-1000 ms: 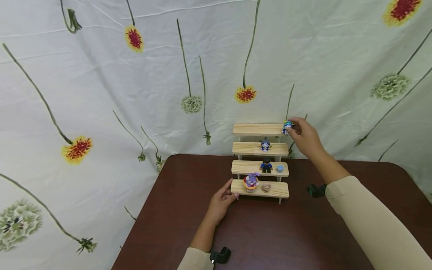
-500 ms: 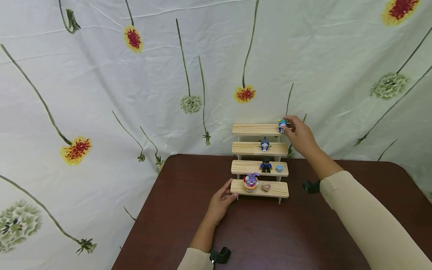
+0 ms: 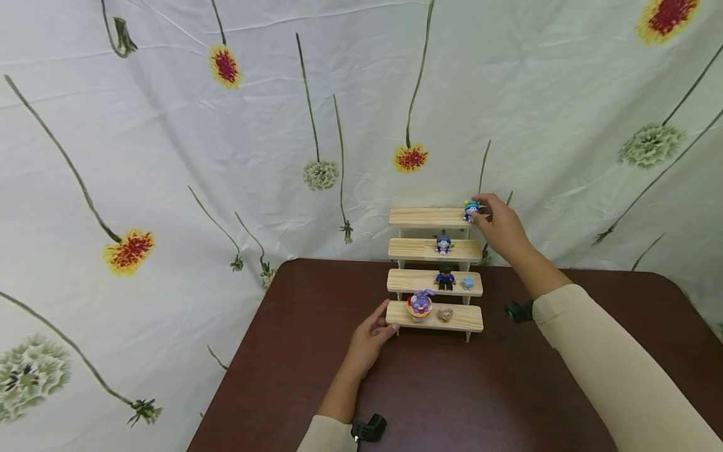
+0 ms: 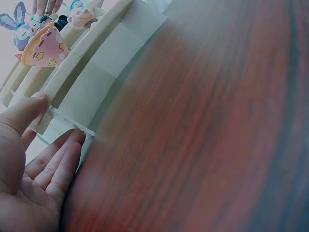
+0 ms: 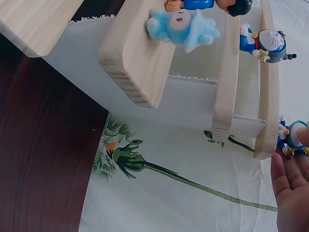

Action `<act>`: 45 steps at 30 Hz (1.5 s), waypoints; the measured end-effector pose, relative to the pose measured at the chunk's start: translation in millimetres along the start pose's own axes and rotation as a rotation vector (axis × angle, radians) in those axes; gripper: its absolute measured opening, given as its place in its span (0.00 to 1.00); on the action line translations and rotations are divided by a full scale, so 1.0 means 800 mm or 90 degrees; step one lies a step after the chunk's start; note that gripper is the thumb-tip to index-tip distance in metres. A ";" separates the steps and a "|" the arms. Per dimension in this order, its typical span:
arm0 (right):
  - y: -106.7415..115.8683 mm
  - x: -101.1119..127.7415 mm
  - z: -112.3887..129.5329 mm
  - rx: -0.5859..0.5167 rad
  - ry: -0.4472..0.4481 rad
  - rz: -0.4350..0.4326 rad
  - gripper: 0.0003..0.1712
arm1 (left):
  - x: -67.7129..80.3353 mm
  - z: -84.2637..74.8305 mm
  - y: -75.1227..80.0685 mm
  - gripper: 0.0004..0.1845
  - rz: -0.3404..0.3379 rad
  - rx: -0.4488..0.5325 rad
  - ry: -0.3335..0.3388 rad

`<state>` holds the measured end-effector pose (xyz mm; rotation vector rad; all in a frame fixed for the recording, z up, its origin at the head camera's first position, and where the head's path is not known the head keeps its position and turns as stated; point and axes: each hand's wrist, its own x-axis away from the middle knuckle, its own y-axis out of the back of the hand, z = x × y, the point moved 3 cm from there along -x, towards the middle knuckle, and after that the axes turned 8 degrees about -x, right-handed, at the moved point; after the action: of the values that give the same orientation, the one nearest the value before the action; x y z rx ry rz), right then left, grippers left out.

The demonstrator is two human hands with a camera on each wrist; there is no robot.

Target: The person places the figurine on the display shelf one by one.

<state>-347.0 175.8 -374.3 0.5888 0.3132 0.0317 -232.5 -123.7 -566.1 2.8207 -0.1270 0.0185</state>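
Note:
In the head view, my right hand pinches a small blue Doraemon-like figurine with a teal and yellow hat at the right end of the top step of a wooden tiered display stand. The right wrist view has its feet at that step's surface, the thumb over its front. My left hand grips the left end of the lowest step. There the thumb lies on the board's edge, and the other fingers reach beneath, beside the white side leg.
A grey-hatted blue figurine stands one step down. Below it are a black-haired toy figure and a light-blue figurine. The lowest step bears a purple rabbit figurine and a small beige-pink one. A flowered cloth hangs behind the brown table.
My right hand has moved slightly left with the hatted figurine, from the top step's right edge to over its right end. My left hand has stayed on the lowest step.

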 end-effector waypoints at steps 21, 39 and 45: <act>-0.001 0.001 -0.004 -0.004 0.016 -0.024 0.31 | 0.000 0.001 -0.002 0.37 -0.002 0.005 0.008; 0.017 0.022 -0.008 -0.037 0.045 -0.071 0.33 | 0.000 -0.001 -0.001 0.34 -0.028 0.039 -0.017; 0.027 0.036 -0.010 -0.047 0.047 -0.110 0.31 | 0.001 -0.004 0.000 0.34 -0.059 0.062 -0.011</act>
<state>-320.5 201.5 -377.2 0.4869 0.4310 -0.1009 -231.3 -123.1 -563.0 2.9208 0.0016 -0.0218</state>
